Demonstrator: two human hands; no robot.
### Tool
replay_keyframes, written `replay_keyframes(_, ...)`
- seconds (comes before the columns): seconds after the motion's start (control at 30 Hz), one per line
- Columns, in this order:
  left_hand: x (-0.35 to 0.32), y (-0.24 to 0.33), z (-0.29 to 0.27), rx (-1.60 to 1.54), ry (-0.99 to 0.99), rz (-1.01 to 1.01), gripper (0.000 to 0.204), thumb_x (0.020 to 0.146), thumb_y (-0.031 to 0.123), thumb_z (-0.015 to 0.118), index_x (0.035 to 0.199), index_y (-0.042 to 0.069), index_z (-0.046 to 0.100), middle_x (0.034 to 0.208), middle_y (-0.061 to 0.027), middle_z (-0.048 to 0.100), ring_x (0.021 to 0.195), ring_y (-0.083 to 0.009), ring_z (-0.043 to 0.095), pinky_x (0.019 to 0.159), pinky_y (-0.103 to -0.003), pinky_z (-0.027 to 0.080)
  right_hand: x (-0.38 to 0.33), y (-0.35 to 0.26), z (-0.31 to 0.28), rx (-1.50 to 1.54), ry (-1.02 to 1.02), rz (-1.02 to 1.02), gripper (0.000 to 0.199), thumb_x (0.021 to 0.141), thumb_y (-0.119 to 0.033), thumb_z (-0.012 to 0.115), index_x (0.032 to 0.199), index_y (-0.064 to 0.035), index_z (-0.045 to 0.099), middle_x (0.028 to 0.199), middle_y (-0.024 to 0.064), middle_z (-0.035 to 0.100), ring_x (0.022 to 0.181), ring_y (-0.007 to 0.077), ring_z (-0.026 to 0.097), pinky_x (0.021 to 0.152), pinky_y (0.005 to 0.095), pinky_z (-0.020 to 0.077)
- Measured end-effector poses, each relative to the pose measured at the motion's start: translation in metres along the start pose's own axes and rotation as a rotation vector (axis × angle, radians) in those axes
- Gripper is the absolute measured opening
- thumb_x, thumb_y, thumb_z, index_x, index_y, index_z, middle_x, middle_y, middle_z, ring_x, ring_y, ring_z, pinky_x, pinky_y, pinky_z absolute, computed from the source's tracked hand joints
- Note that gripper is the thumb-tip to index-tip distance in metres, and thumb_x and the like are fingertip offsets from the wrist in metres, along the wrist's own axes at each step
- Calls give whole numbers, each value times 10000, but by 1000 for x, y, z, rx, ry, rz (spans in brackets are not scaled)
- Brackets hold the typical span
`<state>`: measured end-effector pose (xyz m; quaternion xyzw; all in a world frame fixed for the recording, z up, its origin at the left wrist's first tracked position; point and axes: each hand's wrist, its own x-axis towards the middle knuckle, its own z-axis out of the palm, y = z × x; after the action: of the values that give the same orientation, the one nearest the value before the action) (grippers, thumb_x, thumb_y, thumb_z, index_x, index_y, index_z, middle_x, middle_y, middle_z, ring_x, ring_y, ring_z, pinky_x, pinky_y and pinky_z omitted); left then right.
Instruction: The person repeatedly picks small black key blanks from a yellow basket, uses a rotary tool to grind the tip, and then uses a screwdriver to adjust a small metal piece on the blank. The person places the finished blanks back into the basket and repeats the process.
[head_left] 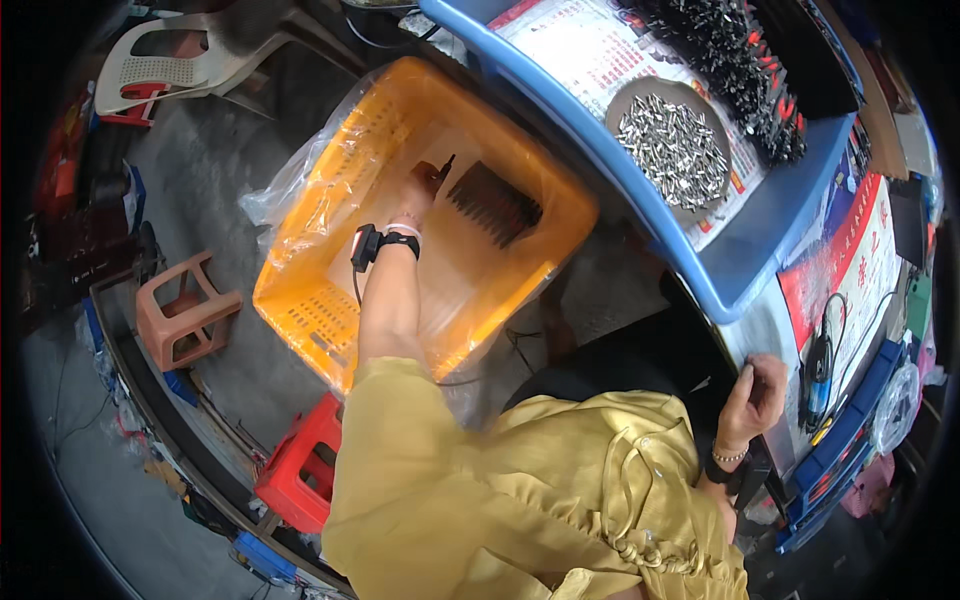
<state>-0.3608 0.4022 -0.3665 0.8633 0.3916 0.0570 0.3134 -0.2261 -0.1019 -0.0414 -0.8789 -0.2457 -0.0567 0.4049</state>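
Note:
My left hand point(420, 190) reaches into an orange plastic crate point(415, 75) lined with clear plastic. Its fingers are closed on a slim dark piece point(446, 168), whose pointed end sticks up past them. Beside that hand, on the crate's floor, similar dark pieces lie in a neat row block point(494, 204). My right hand point(755, 400) is at the edge of the metal-topped table point(760, 335), far from the crate. Its fingers are curled in, and whatever they may hold is hidden.
A blue tray point(560, 85) holds a round dish of small silvery metal parts point(672, 150) and a heap of black pieces with red bits point(740, 70). A blue-handled corded tool point(821, 375) lies right. Stools, red point(300, 470) and brown point(187, 310), stand left, with a beige chair point(165, 70) beyond.

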Motion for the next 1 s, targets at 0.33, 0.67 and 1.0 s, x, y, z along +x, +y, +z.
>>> replay_keyframes(0.33,43,-22,58,-66,-93,74,176,819,213,718,928,78,689,952,-153,711,922,-336,676,809,-397,531,3,-3,2,-38,-20,-30,139,775,37,573,912,40,552,873,174,567,782,267,550,718,343,452)
replay_keyframes(0.67,47,-19,77,-22,76,210,169,806,169,699,955,98,738,975,-121,726,936,-317,682,846,-397,532,4,-6,5,-33,-2,-16,135,788,9,581,913,47,546,850,180,561,735,244,527,660,324,427)
replay_keyframes(1.0,50,-6,71,66,-80,-7,177,804,227,657,905,149,781,904,-117,734,859,-333,697,810,-414,552,5,-7,7,-44,16,-19,124,814,10,586,925,47,545,853,171,559,729,232,519,652,316,418)
